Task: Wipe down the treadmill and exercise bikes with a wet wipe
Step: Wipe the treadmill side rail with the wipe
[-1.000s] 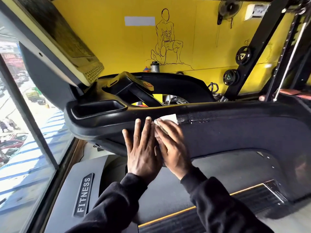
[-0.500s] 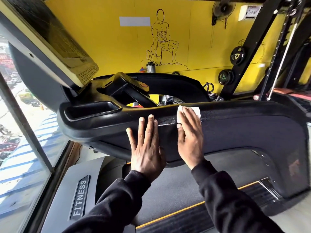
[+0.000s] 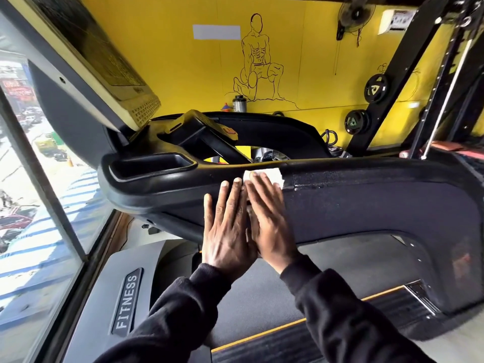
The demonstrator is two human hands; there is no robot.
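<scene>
My right hand (image 3: 272, 226) lies flat, fingers (image 3: 262, 189) straight and close together, pressing the wet wipe (image 3: 275, 176) against the treadmill's black handrail (image 3: 366, 184) at the centre of the frame. Nothing is pinched or curled round; the wipe is simply trapped under my fingertips, with a white corner showing beyond them on the rail's upper edge. My left hand (image 3: 225, 231) lies just beside it, touching along the inner edge, also flat with straight fingers spread on the rail and holding nothing.

I judge the wipe to be light, limp and damp: it will bunch or roll under the fingers if I push too hard on one edge, and it could slip free on the smooth plastic. Flat, even pressure over most of its area looks the best hold, with the fingers leading the stroke so the cloth trails behind rather than folding. To the right of the wipe the rail shows a glossy, wet-looking band, so that stretch appears done; the part toward the left looks dry.

The rail itself seems rigid and fixed, fine to lean on. Further left the rail runs into a recessed tray (image 3: 149, 166), and the console screen (image 3: 99, 64) tilts above it in the upper left. The treadmill belt (image 3: 327, 271) lies below my sleeves.
</scene>
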